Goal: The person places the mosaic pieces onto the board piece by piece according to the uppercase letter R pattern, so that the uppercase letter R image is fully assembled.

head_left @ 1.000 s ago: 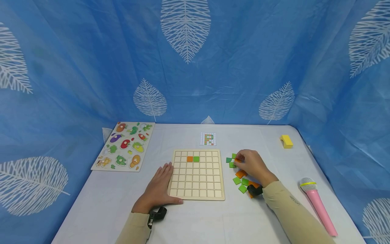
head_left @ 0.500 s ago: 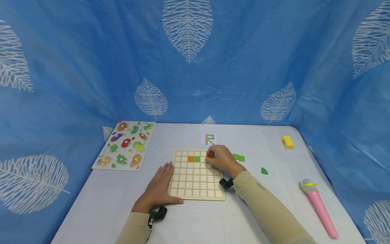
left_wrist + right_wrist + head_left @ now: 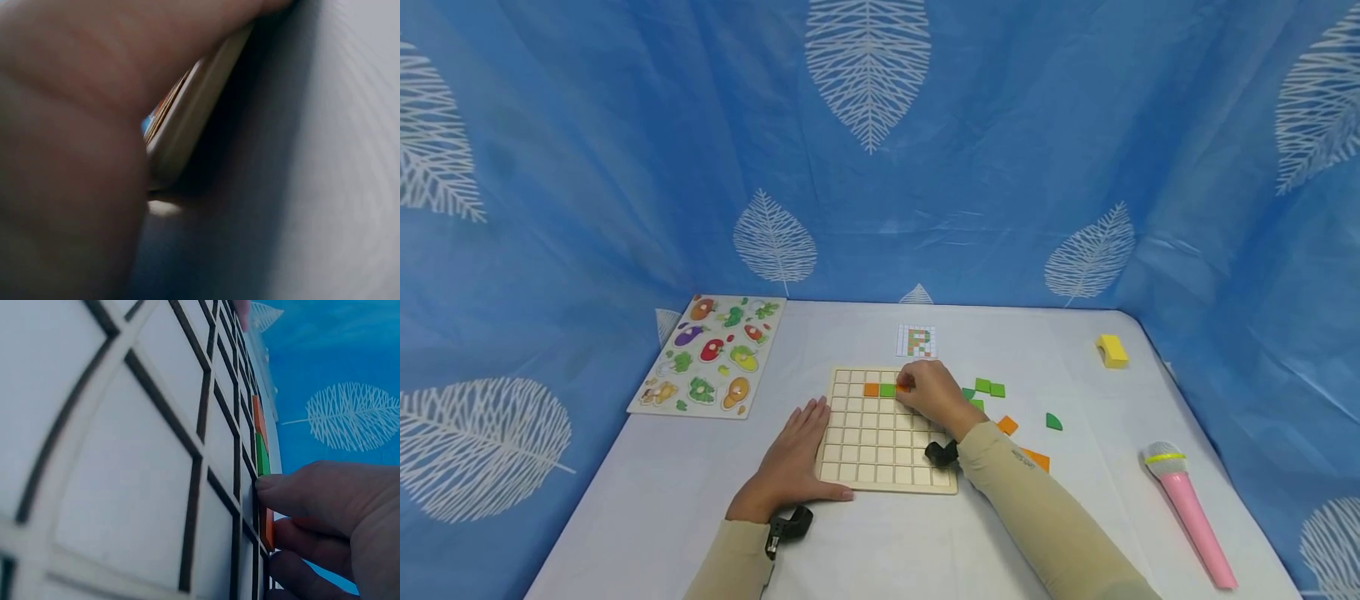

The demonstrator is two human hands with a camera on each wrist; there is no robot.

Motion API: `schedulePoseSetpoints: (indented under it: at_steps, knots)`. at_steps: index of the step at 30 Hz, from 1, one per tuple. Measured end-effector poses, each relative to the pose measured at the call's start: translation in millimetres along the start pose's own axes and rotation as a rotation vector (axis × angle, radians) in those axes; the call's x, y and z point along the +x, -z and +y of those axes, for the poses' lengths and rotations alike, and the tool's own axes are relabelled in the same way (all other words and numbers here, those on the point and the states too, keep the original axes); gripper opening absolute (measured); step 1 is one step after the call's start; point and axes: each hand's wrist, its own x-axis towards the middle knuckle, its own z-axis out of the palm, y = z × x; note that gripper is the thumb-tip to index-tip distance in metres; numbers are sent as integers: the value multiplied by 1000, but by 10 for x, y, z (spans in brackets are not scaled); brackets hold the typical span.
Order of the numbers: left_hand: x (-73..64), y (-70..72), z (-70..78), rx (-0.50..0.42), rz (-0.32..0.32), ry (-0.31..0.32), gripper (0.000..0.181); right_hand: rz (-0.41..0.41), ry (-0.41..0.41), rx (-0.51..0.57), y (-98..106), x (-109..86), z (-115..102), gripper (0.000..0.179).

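A pale wooden grid board (image 3: 868, 455) lies in the middle of the head view. One orange square tile (image 3: 871, 389) and a green square tile (image 3: 887, 390) sit side by side in its second row. My right hand (image 3: 934, 393) pinches another orange tile (image 3: 269, 530) against the grid, just right of the green one; the fingers partly cover it. My left hand (image 3: 793, 458) rests along the board's left edge, fingers straight and thumb at the near-left corner. In the left wrist view, the palm (image 3: 75, 125) hides most of the board.
Loose green tiles (image 3: 997, 390), orange tiles (image 3: 1037, 459) and a dark green quarter-round piece (image 3: 1054, 422) lie right of the board. A pattern card (image 3: 917, 341) is behind it. A vegetable puzzle (image 3: 722, 372) lies left; a yellow block (image 3: 1112, 352) and pink microphone (image 3: 1197, 529) lie right.
My right hand has taken an orange tile from the loose pile and carried it left over the board to beside the green tile. My left hand has stayed in place.
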Motion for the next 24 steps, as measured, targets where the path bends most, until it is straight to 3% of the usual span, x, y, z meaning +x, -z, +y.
schedulePoseSetpoints:
  at_steps: [24]
  knots:
    - [8, -10, -4, -6, 15, 5, 149, 45, -20, 81, -24, -37, 66, 12]
